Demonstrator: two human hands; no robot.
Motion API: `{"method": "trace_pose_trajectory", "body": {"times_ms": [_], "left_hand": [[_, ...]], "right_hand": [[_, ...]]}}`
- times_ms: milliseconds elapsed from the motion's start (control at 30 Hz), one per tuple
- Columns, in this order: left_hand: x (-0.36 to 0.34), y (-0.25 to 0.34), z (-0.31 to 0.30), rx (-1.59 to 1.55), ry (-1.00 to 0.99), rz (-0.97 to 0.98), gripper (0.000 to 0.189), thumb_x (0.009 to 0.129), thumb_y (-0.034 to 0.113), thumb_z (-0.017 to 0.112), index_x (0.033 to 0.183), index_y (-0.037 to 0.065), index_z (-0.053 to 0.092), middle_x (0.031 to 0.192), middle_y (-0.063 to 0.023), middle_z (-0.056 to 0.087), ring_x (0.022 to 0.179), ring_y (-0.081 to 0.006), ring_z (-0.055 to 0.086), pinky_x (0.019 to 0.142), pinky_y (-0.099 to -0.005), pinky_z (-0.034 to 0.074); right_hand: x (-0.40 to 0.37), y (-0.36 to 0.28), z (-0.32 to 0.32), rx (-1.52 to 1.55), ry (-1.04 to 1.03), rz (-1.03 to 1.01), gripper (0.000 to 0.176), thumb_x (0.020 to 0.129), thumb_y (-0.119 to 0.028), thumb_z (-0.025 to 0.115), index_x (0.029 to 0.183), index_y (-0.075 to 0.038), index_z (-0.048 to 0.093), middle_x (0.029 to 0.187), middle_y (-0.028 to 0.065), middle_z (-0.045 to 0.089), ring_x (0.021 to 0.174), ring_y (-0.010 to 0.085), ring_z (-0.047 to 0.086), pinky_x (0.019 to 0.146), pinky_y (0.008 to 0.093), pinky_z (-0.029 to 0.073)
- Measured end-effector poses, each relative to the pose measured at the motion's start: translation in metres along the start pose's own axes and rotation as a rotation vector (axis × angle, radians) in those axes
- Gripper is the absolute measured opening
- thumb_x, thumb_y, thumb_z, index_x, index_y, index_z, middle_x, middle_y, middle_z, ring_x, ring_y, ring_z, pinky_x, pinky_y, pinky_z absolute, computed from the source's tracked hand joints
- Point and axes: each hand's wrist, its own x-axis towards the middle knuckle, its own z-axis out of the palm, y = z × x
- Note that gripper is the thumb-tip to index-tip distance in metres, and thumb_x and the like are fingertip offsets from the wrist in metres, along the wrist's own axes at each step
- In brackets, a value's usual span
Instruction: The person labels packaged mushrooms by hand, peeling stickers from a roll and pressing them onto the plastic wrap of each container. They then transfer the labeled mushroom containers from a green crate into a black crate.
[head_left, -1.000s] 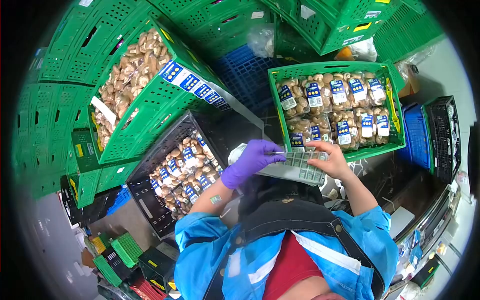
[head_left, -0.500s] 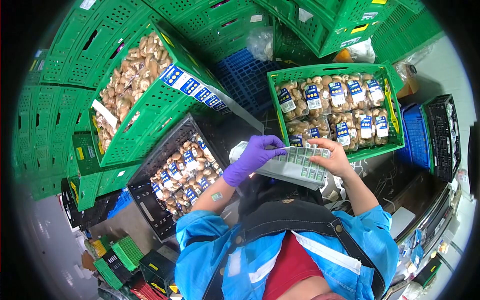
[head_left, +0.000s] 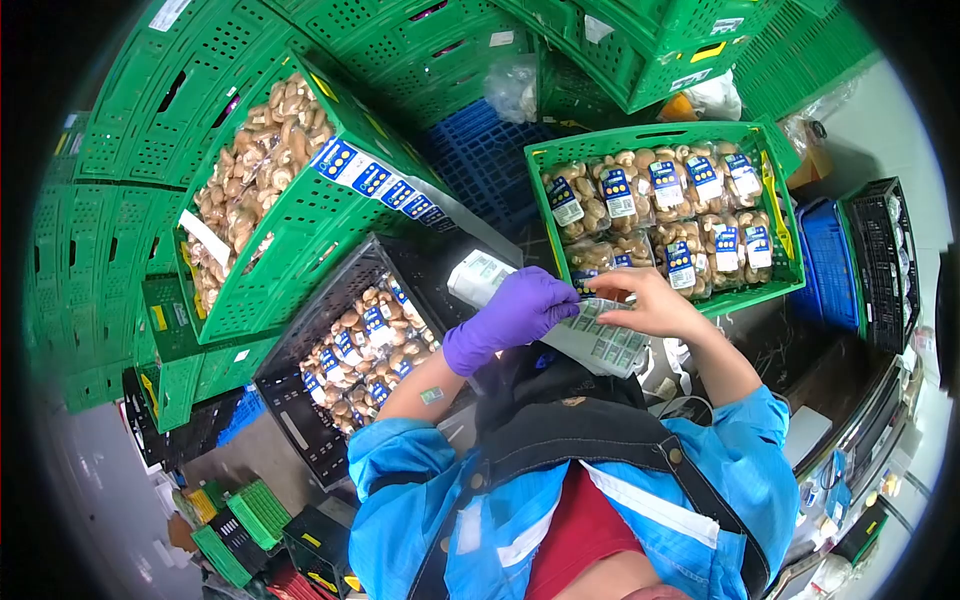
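Note:
My left hand (head_left: 512, 318), in a purple glove, is closed on a sheet of small green-and-white labels (head_left: 612, 346) at my waist. Part of its pale backing (head_left: 480, 274) sticks out beyond the glove on the left. My bare right hand (head_left: 660, 305) is curled over the sheet's upper edge, with thumb and index finger at the labels beside the glove. Whether a single label is between those fingertips is too small to tell. Just beyond my hands stands a green crate (head_left: 660, 136) of packed mushrooms (head_left: 682, 258) with blue-and-white labels.
A black crate (head_left: 285, 420) with more mushroom packs is at lower left. Above it a tilted green crate (head_left: 290, 245) holds mushrooms, with a strip of blue labels (head_left: 372, 180) along its edge. Stacked green crates (head_left: 130, 130) line the back; blue (head_left: 828, 265) and black crates (head_left: 885, 260) stand right.
My right hand has shifted left and up along the label sheet, toward the gloved fingers. The left glove has turned, and more of the backing on the left shows. The view has moved slightly.

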Motion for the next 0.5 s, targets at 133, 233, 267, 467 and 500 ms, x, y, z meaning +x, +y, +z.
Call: {"method": "trace_pose_trajectory", "body": {"times_ms": [133, 233, 267, 467, 500], "left_hand": [[-0.001, 0.001, -0.002, -0.034, 0.055, 0.023, 0.012, 0.076, 0.018, 0.066, 0.084, 0.009, 0.064, 0.071, -0.01, 0.06, 0.072, -0.0305, 0.057, 0.066, -0.0406, 0.044], [-0.005, -0.001, -0.002, 0.021, 0.097, 0.01, 0.011, 0.076, 0.017, 0.065, 0.082, 0.008, 0.062, 0.071, -0.0109, 0.059, 0.072, -0.0319, 0.057, 0.066, -0.0414, 0.044], [-0.006, -0.002, -0.001, 0.076, 0.105, 0.023, 0.011, 0.077, 0.017, 0.064, 0.081, 0.007, 0.061, 0.07, -0.0115, 0.059, 0.071, -0.0329, 0.057, 0.066, -0.042, 0.044], [0.0, -0.004, -0.006, 0.075, 0.156, 0.101, 0.016, 0.082, 0.02, 0.06, 0.073, 0.007, 0.056, 0.063, -0.0124, 0.054, 0.066, -0.0344, 0.054, 0.061, -0.0434, 0.043], [0.0, -0.005, -0.007, 0.077, 0.158, 0.102, 0.016, 0.082, 0.02, 0.06, 0.073, 0.007, 0.056, 0.063, -0.0124, 0.054, 0.066, -0.0344, 0.054, 0.061, -0.0434, 0.043]], "right_hand": [[0.006, 0.002, 0.012, 0.006, 0.079, -0.026, 0.023, 0.073, -0.013, 0.071, 0.093, -0.003, 0.066, 0.083, 0.0125, 0.065, 0.074, 0.0235, 0.063, 0.064, 0.0316, 0.049], [0.002, -0.007, 0.016, -0.078, 0.19, -0.118, 0.023, 0.073, -0.011, 0.07, 0.095, -0.004, 0.065, 0.081, 0.0121, 0.064, 0.073, 0.0254, 0.063, 0.064, 0.032, 0.049], [0.001, -0.01, 0.017, -0.11, 0.217, -0.14, 0.023, 0.073, -0.009, 0.07, 0.095, -0.005, 0.065, 0.081, 0.0109, 0.063, 0.075, 0.0269, 0.062, 0.065, 0.0339, 0.049], [0.001, -0.017, 0.008, -0.229, 0.241, -0.298, 0.027, 0.07, -0.007, 0.069, 0.096, -0.006, 0.064, 0.088, 0.0084, 0.062, 0.084, 0.0257, 0.059, 0.076, 0.0361, 0.048], [0.001, -0.02, 0.006, -0.231, 0.241, -0.302, 0.027, 0.07, -0.007, 0.069, 0.096, -0.006, 0.064, 0.088, 0.0084, 0.062, 0.084, 0.0257, 0.059, 0.076, 0.0361, 0.048]]}}
